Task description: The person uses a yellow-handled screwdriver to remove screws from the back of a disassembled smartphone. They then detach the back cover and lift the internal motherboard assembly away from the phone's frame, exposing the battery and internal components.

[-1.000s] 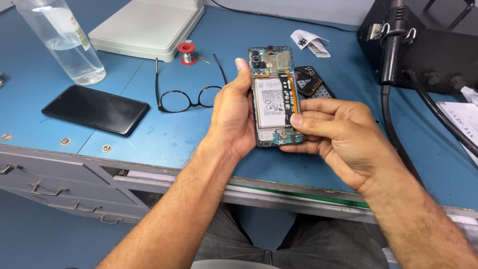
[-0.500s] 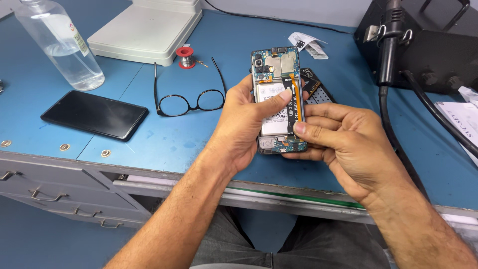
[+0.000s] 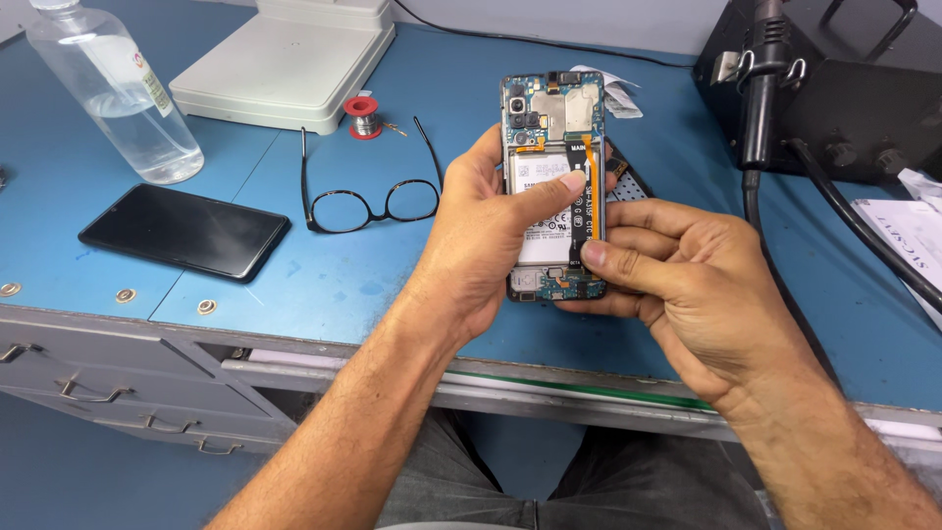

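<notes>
While both forearms reach in from the lower edge of the frame over the blue desk, the left hand cradles an opened phone from its left side, fingers wrapped behind the body and the thumb laid across the exposed battery, its tip touching the orange flex cable that runs down the right side. The right hand comes in from the right with the wrist bent and the knuckles up; its thumb presses against the lower end of that cable while the curled fingers support the phone's lower right edge from beneath. Each grip is closed on the phone, which is held upright and slightly above the desk, its circuit board and camera modules facing the camera. Black-framed glasses lie just left of the left hand, with a dark phone lying screen up farther left. A clear bottle, a white device and a small red spool sit behind them. A black station stands at the far right.
</notes>
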